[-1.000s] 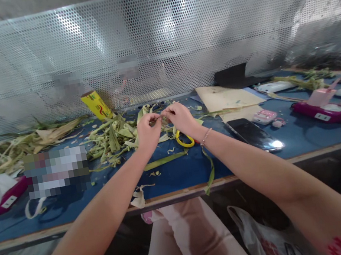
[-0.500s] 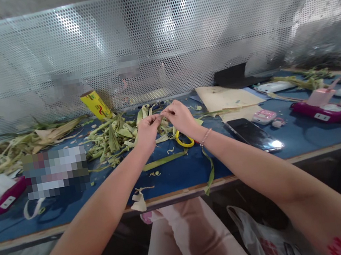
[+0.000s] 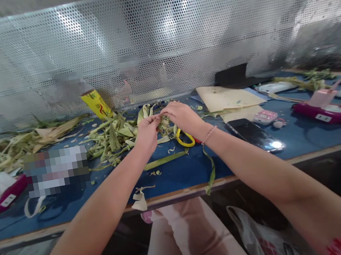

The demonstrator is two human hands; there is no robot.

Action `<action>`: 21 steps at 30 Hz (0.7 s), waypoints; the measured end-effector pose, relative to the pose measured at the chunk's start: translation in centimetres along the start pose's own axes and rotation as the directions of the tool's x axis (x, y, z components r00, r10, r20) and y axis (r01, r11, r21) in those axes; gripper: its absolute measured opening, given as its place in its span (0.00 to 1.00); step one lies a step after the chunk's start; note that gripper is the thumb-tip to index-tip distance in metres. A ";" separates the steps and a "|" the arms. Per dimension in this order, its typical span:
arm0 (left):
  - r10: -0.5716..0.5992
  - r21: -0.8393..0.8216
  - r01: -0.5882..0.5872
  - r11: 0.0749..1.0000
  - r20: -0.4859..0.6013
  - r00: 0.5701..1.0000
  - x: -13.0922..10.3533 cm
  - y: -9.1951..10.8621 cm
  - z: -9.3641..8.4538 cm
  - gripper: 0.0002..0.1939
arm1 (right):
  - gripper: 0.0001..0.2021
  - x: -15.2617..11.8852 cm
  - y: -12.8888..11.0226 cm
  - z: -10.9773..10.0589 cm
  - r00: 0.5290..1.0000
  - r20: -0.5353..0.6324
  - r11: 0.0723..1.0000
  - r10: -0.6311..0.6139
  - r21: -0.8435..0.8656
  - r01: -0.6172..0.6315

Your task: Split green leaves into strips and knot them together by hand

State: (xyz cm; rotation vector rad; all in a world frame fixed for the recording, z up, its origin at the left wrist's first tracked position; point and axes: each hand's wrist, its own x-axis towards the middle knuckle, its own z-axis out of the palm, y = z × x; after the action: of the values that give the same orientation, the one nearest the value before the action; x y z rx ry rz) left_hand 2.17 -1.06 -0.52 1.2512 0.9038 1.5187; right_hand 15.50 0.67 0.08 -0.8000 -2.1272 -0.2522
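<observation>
My left hand (image 3: 149, 132) and my right hand (image 3: 182, 117) meet at the fingertips above the blue table. Both are closed in a pinch, and whatever lies between the fingers is too small to make out. Behind and left of them spreads a heap of pale green, folded leaf strips (image 3: 113, 139). Under my right hand lies a yellow ring-shaped handle (image 3: 185, 139), partly covered. A long flat green leaf strip (image 3: 166, 160) rests in front of my hands. Another narrow strip (image 3: 210, 173) hangs over the front edge below my right wrist.
A yellow tube-shaped packet (image 3: 97, 105) stands tilted at the back. Dry husks (image 3: 56, 133) lie to the left. On the right are brown paper (image 3: 227, 97), a black phone (image 3: 254, 135), a pink case (image 3: 265, 117) and a purple power strip (image 3: 322, 111). A perforated metal screen (image 3: 154, 38) rises behind.
My right hand has turned slightly, its back now flatter and its fingers reaching over toward my left fingertips. My left hand stays almost in place. The things on the table have not moved.
</observation>
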 end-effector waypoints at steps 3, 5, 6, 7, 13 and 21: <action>0.009 0.040 -0.008 0.999 -0.017 1.000 0.1 -0.2 -0.1 0.05 | 0.11 -0.1 0.2 0.0 0.996 0.066 0.995 -0.060 -0.080 0.065; 0.015 0.068 -0.014 0.998 -0.016 1.000 0.1 -0.2 0.0 0.05 | 0.12 -0.2 0.2 -0.2 0.989 0.111 0.987 -0.095 -0.117 0.108; 0.015 0.077 -0.014 0.997 -0.016 1.000 0.1 -0.2 0.0 0.05 | 0.12 -0.2 0.2 -0.3 0.986 0.127 0.983 -0.110 -0.135 0.127; 0.011 0.080 -0.009 0.997 -0.020 1.000 0.1 -0.2 0.0 0.05 | 0.12 -0.2 0.1 -0.4 0.983 0.138 0.977 -0.123 -0.156 0.144; -0.050 0.027 0.052 0.998 -0.062 0.997 0.1 -0.1 0.1 0.04 | 0.12 -0.2 -0.2 -0.8 0.964 0.207 0.924 -0.167 -0.307 0.226; -0.089 -0.063 0.087 0.994 -0.030 0.996 -0.1 0.1 0.3 0.04 | 0.11 -0.1 0.6 0.8 0.994 0.010 0.987 -0.106 -0.122 0.107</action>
State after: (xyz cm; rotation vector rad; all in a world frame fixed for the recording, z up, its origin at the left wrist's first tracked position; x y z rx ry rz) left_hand 2.44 -1.16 -0.42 1.1314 0.9146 1.4900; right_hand 15.40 1.43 -0.53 -0.7579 -2.1768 -0.4422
